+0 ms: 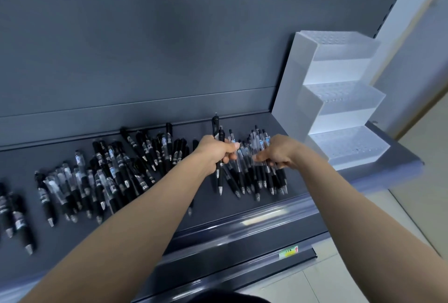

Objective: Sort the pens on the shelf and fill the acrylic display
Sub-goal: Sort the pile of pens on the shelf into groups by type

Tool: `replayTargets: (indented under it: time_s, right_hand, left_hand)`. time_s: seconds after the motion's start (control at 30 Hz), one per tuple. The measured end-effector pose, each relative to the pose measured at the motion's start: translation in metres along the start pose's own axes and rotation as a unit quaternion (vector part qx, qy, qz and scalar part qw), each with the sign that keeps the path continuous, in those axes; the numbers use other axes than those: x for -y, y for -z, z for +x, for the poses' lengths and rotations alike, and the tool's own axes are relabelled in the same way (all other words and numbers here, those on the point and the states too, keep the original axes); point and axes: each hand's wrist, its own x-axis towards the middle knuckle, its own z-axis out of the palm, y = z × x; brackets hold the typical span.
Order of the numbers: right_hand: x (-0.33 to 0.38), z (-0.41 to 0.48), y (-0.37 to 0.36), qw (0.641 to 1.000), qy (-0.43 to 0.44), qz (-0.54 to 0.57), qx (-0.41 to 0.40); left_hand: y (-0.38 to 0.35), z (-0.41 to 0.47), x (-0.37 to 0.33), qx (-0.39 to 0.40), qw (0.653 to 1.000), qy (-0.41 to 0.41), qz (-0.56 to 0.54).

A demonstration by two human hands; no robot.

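Several black and clear pens lie in loose piles [116,172] along a dark grey shelf [184,208]. My left hand [217,151] grips two or three black pens [216,126] upright above the shelf. Just to its right, my right hand [278,151] reaches down into a group of pens [257,179] lying side by side, fingers curled among them. The stepped acrylic display [339,99] stands at the shelf's right end, right of my right hand. All three of its tiers show no pens.
The shelf's dark back panel [145,48] rises behind the pens. A clear price rail [254,220] runs along the front edge, with a yellow-green label [288,252] on the lower rail. A pale wall and floor lie to the right.
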Motion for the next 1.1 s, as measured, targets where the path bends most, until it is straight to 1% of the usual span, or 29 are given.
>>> replayTargets:
  time_s: [0.17,0.33,0.47,0.53,0.67,0.73,0.83,0.93,1.03,1.1]
  right_hand:
    - [-0.005,0.008,-0.005,0.999,0.015,-0.030,-0.037]
    - [-0.003,0.010,0.001,0.999,0.020,-0.006,-0.031]
    - [-0.004,0.013,0.004,0.998,0.011,-0.039,-0.045]
    - [-0.003,0.013,0.004,0.996,0.012,-0.057,-0.066]
    - [0.004,0.016,0.001,0.987,0.031,-0.067,-0.144]
    - [0.014,0.015,-0.003,0.983,0.062,-0.050,-0.165]
    - [0.037,0.009,-0.018,0.982,0.138,-0.020,-0.126]
    - [0.063,0.004,-0.042,0.980,0.183,-0.020,-0.071]
    - [0.082,0.006,-0.065,0.980,0.184,-0.059,-0.037]
    - [0.092,0.009,-0.080,0.981,0.160,-0.110,-0.012]
  left_hand:
    - [-0.005,0.002,0.004,-0.032,0.999,0.018,0.032]
    - [-0.007,0.005,0.009,-0.042,0.998,0.029,0.039]
    - [-0.005,0.002,0.007,-0.044,0.998,0.017,0.038]
    - [-0.002,0.000,0.004,-0.041,0.998,0.009,0.036]
    - [0.010,-0.010,-0.001,-0.030,0.999,-0.017,0.034]
    - [0.019,-0.018,-0.003,-0.031,0.999,-0.037,0.021]
    - [0.038,-0.028,-0.004,-0.043,0.997,-0.068,-0.014]
    - [0.064,-0.038,-0.003,-0.059,0.992,-0.102,-0.034]
    - [0.095,-0.049,-0.001,-0.085,0.986,-0.136,-0.035]
    - [0.113,-0.055,0.002,-0.097,0.983,-0.152,-0.041]
